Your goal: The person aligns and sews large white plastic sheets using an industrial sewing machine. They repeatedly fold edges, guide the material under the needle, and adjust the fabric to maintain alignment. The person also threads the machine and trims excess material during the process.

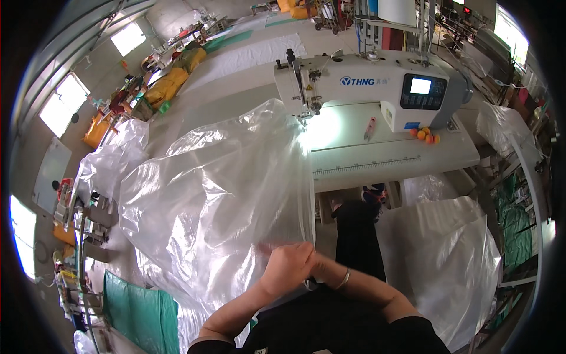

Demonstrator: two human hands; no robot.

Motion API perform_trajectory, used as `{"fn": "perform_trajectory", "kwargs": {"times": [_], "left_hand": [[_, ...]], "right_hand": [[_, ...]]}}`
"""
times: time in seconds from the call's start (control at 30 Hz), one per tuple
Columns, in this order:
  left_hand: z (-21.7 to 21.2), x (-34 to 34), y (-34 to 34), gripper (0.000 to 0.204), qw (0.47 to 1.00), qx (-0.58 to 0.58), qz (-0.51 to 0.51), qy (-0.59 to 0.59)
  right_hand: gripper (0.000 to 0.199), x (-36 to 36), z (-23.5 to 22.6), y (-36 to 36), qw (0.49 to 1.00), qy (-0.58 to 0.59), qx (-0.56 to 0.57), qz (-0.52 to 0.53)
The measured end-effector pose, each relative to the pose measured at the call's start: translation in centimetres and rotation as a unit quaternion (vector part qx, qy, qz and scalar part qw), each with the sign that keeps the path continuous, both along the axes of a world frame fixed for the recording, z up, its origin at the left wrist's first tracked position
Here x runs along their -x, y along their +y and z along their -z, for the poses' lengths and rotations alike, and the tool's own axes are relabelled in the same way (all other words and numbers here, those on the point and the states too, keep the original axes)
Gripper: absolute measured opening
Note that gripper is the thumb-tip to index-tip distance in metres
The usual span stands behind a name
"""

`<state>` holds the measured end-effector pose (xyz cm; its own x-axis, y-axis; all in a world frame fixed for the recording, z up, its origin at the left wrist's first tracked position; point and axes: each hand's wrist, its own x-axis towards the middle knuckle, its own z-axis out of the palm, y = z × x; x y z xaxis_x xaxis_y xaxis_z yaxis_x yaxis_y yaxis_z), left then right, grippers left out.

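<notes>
A large sheet of clear plastic film (218, 194) spreads from under the sewing machine's needle area down to my lap. Its right-hand edge runs fairly straight from the needle toward my hands. My left hand (287, 268) is closed over that edge near my body; whatever lies inside its fingers is hidden. Reaching in from the right, my right hand (318, 266) crosses behind the left one, so its fingers are mostly covered, with a smear of motion beside them. The white sewing machine (348, 79) stands beyond, its lamp shining on the bed beside the needle.
On the machine bed lie a small pink-handled tool (371, 128) and several orange balls (425, 135). More plastic film (448, 259) hangs at my right, near a metal frame (526, 194). Green sheeting (141, 312) lies at the lower left.
</notes>
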<state>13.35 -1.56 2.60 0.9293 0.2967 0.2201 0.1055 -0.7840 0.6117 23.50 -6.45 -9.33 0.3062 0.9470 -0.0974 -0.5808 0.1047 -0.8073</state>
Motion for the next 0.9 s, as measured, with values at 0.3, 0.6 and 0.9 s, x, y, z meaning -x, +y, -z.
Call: {"fn": "perform_trajectory", "kwargs": {"times": [0.3,0.6,0.9], "left_hand": [[4.0,0.2,-0.5,0.012,0.999,0.002,0.006,0.051],[5.3,0.0,1.6,0.017,1.000,0.008,0.009,0.013],[3.1,6.1,6.0,0.064,0.933,-0.188,-0.307,0.031]], "right_hand": [[0.040,-5.8,-4.7,0.3,0.902,-0.345,0.131,0.225],[0.053,-5.5,-4.3,1.6,0.624,-0.743,0.216,0.108],[0.032,-9.1,-5.6,5.3,0.600,-0.760,0.186,0.169]]}}
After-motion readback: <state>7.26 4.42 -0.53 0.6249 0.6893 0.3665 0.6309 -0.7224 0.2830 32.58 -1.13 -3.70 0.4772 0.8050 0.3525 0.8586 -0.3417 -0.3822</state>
